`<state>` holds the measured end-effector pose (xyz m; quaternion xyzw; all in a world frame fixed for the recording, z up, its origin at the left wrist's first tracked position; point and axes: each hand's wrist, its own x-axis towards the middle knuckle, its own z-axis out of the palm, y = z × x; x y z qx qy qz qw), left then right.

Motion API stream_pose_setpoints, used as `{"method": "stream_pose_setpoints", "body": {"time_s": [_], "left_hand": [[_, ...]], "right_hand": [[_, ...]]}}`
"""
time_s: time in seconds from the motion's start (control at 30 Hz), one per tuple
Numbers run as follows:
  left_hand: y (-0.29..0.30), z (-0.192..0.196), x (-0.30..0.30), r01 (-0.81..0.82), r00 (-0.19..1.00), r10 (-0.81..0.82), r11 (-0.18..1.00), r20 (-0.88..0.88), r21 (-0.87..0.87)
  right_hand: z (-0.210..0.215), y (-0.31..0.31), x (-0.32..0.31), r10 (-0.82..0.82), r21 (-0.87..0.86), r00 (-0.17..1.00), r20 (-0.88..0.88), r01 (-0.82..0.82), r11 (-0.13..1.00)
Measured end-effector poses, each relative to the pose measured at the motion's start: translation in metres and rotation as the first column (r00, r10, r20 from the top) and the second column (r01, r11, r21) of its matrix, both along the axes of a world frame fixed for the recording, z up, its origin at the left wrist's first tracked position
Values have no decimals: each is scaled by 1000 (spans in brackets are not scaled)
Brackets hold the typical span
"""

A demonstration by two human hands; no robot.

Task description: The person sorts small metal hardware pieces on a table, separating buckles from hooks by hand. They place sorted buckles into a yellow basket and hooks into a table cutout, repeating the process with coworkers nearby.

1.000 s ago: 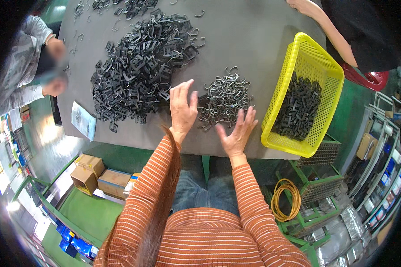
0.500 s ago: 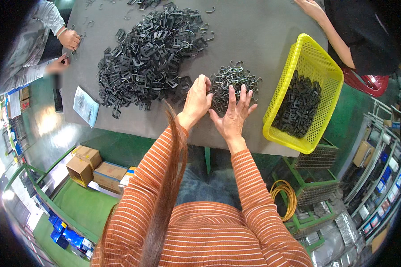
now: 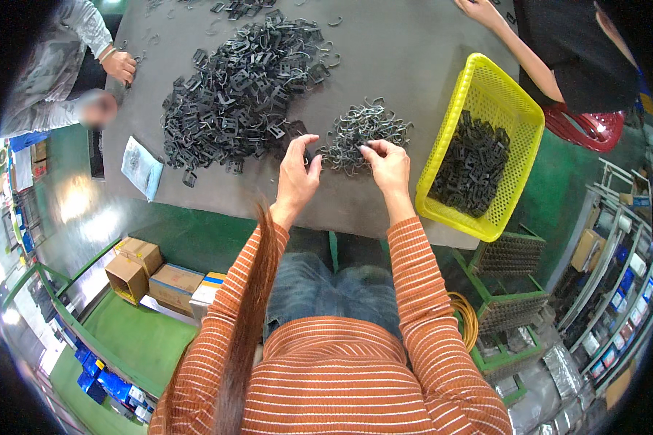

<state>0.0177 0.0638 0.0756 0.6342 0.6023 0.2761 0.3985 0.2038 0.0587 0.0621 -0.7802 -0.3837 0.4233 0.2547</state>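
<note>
On the grey table (image 3: 384,58) lies a small heap of thin metal hooks (image 3: 370,122), right in front of my hands. My left hand (image 3: 297,177) is at this heap's left edge, thumb and index finger apart with a gap between them; a dark piece shows near the gap, apparently not gripped. At the heap's near right side my right hand (image 3: 390,172) is closed in a pinch. What sits between its fingertips is too small to make out. Farther left spreads a large pile of black buckle-like parts with hooks (image 3: 232,94).
A yellow perforated basket (image 3: 528,145) holding black parts (image 3: 471,163) stands at the table's right edge. A light blue packet (image 3: 141,168) lies at the near left corner. Co-workers' hands are at the far left (image 3: 120,67) and far right (image 3: 482,13). Cardboard boxes (image 3: 174,284) stand below left.
My left hand has gone from a pinch to fingers apart and shifted left. My right hand, spread over the hooks before, has closed into a pinch. The view has shifted slightly.
</note>
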Motion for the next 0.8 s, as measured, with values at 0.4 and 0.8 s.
{"method": "stream_pose_setpoints", "body": {"time_s": [0.4, 0.8], "left_hand": [[-52, -57, 47, 203, 873, -104, 966, -477, 160], [-32, -72, 53, -125, 961, 181, 960, -209, 252]], "right_hand": [[47, -63, 108, -529, 432, 825, 200, 410, 803], [-37, -46, -7, -67, 442, 816, 574, -240, 864]]}}
